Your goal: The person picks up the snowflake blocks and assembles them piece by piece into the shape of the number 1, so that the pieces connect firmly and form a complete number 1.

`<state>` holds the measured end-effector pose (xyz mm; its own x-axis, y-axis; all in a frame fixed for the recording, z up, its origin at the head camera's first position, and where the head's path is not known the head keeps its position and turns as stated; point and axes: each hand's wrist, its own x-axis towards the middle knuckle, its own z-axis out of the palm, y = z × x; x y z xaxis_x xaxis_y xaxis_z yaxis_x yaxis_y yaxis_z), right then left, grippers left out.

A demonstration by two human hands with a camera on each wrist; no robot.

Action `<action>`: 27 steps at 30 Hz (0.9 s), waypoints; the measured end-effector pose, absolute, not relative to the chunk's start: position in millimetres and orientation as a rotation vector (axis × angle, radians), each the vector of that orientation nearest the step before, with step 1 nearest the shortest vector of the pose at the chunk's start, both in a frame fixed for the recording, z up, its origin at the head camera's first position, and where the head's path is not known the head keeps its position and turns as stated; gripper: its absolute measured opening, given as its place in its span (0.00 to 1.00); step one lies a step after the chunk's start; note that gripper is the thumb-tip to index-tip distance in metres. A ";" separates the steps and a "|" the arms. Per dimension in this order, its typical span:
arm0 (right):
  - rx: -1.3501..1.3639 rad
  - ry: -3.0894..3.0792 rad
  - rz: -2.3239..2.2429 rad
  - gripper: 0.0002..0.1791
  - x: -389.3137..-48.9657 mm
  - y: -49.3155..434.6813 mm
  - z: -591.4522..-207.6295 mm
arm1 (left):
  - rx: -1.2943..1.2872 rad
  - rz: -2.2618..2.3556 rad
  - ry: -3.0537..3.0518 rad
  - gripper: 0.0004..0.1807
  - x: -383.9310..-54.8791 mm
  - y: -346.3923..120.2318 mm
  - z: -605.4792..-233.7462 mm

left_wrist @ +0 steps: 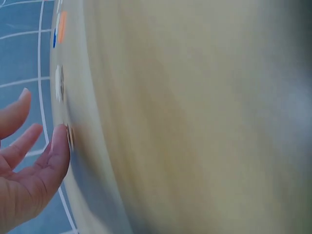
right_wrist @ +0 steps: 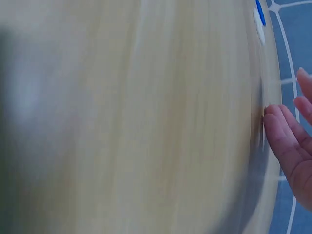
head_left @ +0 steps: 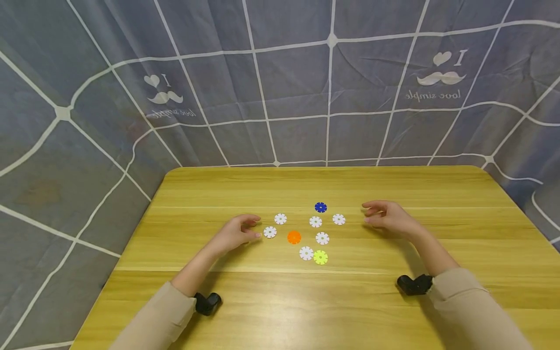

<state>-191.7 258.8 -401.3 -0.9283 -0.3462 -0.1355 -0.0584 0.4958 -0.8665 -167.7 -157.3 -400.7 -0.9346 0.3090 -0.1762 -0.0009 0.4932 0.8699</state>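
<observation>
Several small notched plastic snowflake discs lie flat on the wooden table in the head view. My left hand is just left of a white disc, thumb and fingers apart and loosely bent. A second white disc lies a little farther back. On the other side, my right hand is held low, right of another white disc, its fingers loosely bent around nothing. Between the hands are a blue disc, an orange disc and a yellow-green disc that adjoins a white disc.
More white discs sit in the middle of the group. The wooden table ends at the back against a grey curtain with white lines. Black wrist cameras are worn at both sleeves.
</observation>
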 end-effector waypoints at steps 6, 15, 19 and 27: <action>-0.312 2.478 -1.366 0.29 -204.4 237.2 -405.8 | 0.287 1.335 2.491 0.22 -174.3 -139.1 -400.6; -0.190 2.502 -1.332 0.27 -216.2 211.3 -408.1 | 0.282 1.211 2.618 0.17 -181.8 -123.6 -403.0; -0.186 2.559 -1.244 0.25 -218.1 203.4 -409.4 | 0.308 1.154 2.659 0.14 -182.1 -121.3 -403.7; -0.265 2.636 -1.113 0.18 -218.7 191.0 -409.7 | 0.373 1.101 2.689 0.13 -181.3 -119.1 -403.3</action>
